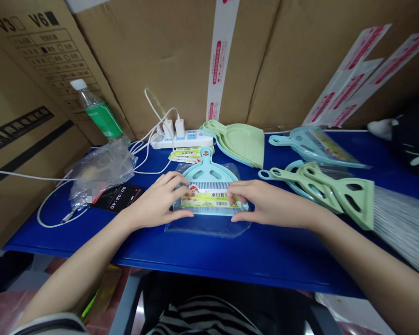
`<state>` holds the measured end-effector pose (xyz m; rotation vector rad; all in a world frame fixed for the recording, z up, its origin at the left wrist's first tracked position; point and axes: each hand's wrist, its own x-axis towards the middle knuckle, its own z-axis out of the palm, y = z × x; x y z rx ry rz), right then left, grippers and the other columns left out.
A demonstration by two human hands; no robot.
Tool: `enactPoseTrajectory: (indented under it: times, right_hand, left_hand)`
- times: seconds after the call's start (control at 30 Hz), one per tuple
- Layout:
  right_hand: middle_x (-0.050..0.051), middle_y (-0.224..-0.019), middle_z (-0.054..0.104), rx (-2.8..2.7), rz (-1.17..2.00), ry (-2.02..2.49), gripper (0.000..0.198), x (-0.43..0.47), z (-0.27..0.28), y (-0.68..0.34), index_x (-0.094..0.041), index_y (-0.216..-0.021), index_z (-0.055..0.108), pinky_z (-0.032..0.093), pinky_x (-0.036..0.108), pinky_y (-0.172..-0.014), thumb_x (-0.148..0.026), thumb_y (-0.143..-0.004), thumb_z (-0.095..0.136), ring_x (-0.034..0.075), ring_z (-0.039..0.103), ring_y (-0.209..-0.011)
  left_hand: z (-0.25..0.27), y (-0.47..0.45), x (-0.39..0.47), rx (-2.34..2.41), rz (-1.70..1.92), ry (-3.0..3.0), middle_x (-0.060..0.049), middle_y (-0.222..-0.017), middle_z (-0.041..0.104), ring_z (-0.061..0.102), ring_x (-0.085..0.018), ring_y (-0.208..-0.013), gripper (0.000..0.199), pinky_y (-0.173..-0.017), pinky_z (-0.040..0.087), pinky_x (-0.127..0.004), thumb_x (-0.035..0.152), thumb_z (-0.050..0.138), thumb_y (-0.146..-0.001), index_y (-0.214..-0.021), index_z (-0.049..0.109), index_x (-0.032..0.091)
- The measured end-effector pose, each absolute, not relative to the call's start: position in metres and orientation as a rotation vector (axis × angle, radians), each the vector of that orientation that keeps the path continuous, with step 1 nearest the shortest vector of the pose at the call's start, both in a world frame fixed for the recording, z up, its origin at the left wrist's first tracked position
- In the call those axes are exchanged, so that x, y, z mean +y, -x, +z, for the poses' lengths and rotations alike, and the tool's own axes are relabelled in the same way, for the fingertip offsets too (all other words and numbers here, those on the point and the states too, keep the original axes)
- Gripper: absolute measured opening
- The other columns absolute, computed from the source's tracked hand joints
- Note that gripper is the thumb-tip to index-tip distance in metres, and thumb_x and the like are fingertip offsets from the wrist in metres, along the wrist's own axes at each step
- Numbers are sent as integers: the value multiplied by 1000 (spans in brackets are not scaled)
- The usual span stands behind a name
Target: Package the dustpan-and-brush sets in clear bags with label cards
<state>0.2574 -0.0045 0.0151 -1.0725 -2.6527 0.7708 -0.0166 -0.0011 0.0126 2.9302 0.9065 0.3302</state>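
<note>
Brown cardboard boxes (174,60) form a wall behind the wrapped dustpan set (206,174), and another one stands to the left of it. Under this set lies the blue desk (202,260). To the right of the set there is a pile of green and blue brushes (362,202), with pale bristles (403,228) spreading out. Behind the set and slightly to the right are stacked green and blue dustpans (246,144). The set itself is light blue, inside clear plastic, and its handle points away from the person. Further right and behind it lies one more wrapped blue dustpan (299,139).

The left hand (162,200) is at the left side of the set, half open, with its fingertips upon it and the thumb near the front edge. The right hand (253,202) is at the right side, also half open, its curled fingers touching the set. I cannot tell if they grip it or only press.

To the left of the set is a crumpled plastic bag (106,163), and behind this bag a bottle with green label (103,118). A white power strip (204,139) is just behind the set. A phone (122,197) showing 00:08:40 lies to its left. Small printed cards (185,155) are near its handle.
</note>
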Motion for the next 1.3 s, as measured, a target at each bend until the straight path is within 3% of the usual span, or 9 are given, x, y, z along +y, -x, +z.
enactPoseTrajectory:
  times: [0.13, 0.23, 0.4, 0.67, 1.13, 1.3]
  right_hand:
    - [1, -78, 55, -2657, 758, 972, 9, -5, 11, -257, -20, -75, 52, 38, 27, -65, -16, -82, 55, 14, 51, -69]
    - [1, -76, 56, -2660, 754, 931, 11, -6, 11, -256, -20, -75, 53, 39, 27, -66, -12, -82, 50, 14, 52, -70]
    - [-2, -68, 54, -2661, 764, 907, 16, -7, 13, -255, -20, -70, 52, 39, 26, -63, -10, -82, 50, 12, 48, -62]
    - [2, -78, 65, -2678, 816, 885, 18, -6, 11, -257, -18, -86, 66, 42, 26, -68, -8, -83, 52, 13, 57, -70]
    - [1, -74, 61, -2733, 776, 919, 17, -7, 13, -254, -19, -75, 60, 42, 29, -68, -13, -86, 50, 15, 56, -69]
    - [2, -75, 62, -2753, 761, 946, 16, -8, 13, -254, -19, -75, 61, 42, 29, -69, -12, -85, 51, 15, 56, -71]
  left_hand:
    - [12, 15, -4, 760, 316, -2949, -9, -105, 62, 53, -24, -105, 20, -93, 48, -40, 35, 54, -94, -99, 63, 18]
    - [10, 14, -4, 693, 278, -2963, -7, -97, 64, 57, -20, -94, 16, -89, 48, -35, 24, 49, -96, -95, 64, 18]
    - [8, 12, -3, 659, 274, -2957, -6, -94, 65, 59, -17, -84, 17, -88, 48, -32, 21, 47, -97, -95, 63, 17]
    - [7, 13, -3, 632, 276, -2952, -6, -94, 68, 62, -17, -84, 19, -85, 52, -33, 21, 45, -98, -98, 63, 15]
    - [8, 12, -5, 665, 183, -2845, -5, -92, 67, 64, -20, -101, 16, -94, 49, -36, 16, 44, -94, -90, 60, 19]
    - [10, 11, -5, 651, 196, -2849, -5, -92, 64, 63, -19, -96, 16, -91, 49, -34, 16, 45, -93, -85, 59, 19]
